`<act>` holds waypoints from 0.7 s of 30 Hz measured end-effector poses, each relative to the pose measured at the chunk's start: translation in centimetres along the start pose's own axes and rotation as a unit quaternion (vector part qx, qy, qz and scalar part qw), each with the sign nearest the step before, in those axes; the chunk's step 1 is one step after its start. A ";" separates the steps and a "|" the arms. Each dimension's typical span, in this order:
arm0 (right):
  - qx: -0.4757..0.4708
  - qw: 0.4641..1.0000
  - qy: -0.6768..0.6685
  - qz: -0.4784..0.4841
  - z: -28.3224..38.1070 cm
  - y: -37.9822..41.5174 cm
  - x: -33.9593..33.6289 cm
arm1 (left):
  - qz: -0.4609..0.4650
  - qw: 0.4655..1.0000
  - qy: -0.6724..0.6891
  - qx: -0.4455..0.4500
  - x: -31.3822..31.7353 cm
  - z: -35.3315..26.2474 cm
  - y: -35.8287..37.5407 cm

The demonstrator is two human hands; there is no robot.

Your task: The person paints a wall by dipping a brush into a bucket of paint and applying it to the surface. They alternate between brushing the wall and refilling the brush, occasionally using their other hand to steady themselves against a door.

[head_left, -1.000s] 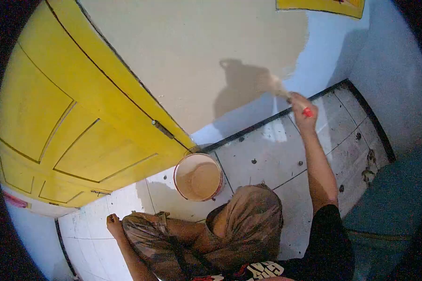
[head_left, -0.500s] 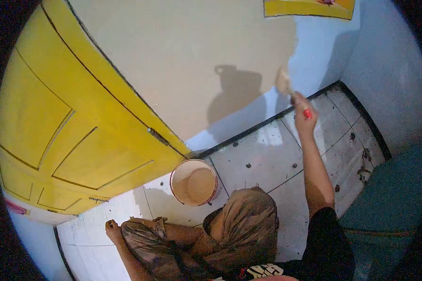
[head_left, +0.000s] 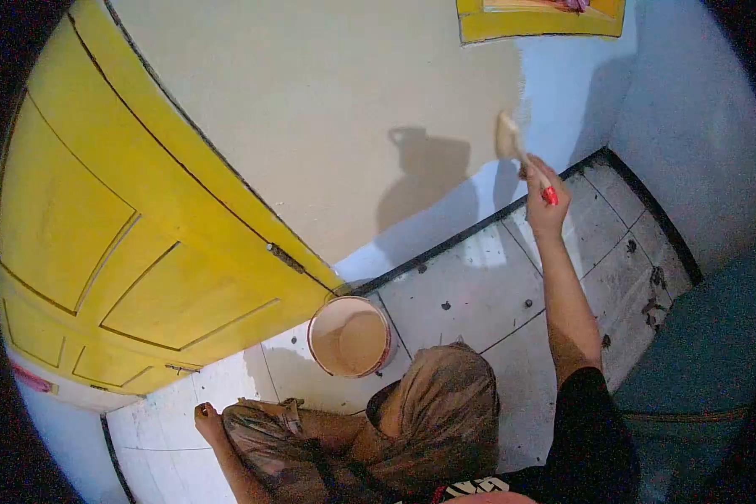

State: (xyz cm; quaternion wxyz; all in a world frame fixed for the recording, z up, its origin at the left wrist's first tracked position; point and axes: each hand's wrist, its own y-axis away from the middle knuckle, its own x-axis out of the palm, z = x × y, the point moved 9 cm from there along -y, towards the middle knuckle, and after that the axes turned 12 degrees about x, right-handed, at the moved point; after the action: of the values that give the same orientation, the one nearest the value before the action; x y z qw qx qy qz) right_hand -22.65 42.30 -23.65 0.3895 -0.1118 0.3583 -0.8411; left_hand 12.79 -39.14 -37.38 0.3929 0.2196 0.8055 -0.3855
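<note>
My right hand point(head_left: 548, 200) is closed round the pale handle of a paintbrush point(head_left: 521, 151), whose end is red. Its wide, beige-coated bristles are up against the wall point(head_left: 328, 101), near the ragged border between beige paint and the pale blue surface. Beside my bent knee, at lower left, my left hand point(head_left: 208, 420) has its fingers curled in; a dark spot shows there and I cannot tell what it holds. A bucket point(head_left: 312, 349) with beige paint inside stands on the floor in front of my legs.
Left of the bucket is a yellow door point(head_left: 143, 260) with a metal hinge point(head_left: 286, 257). Dark specks and clumps dot the white floor tiles point(head_left: 470, 286). A yellow frame point(head_left: 546, 27) is on the wall above. A dark green surface point(head_left: 689, 361) lies to my right.
The brush head has shifted slightly along the wall, still in my right hand. The whole view has tilted a little, so the bucket and door appear lower. My left hand stays by the knee.
</note>
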 end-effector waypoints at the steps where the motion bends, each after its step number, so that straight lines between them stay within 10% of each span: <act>1: 0.060 0.996 -0.063 0.033 0.0 0.7 0.3 | 0.001 1.000 0.001 0.000 -0.3 -1.5 0.1; 5: 0.222 0.934 -0.264 0.092 -1.7 1.3 0.2 | 0.022 0.999 0.022 -0.037 -0.8 -3.2 0.4; 21: 0.083 0.995 -0.058 -0.014 -5.2 -4.0 -3.1 | 0.011 0.999 0.045 -0.024 0.0 0.0 0.5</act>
State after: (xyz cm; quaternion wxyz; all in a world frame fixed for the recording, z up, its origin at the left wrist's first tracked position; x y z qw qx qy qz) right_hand -25.33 49.04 -24.34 0.4057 -0.1328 0.2619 -0.8655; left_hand 13.13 -38.82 -37.61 0.3658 0.2361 0.8288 -0.3514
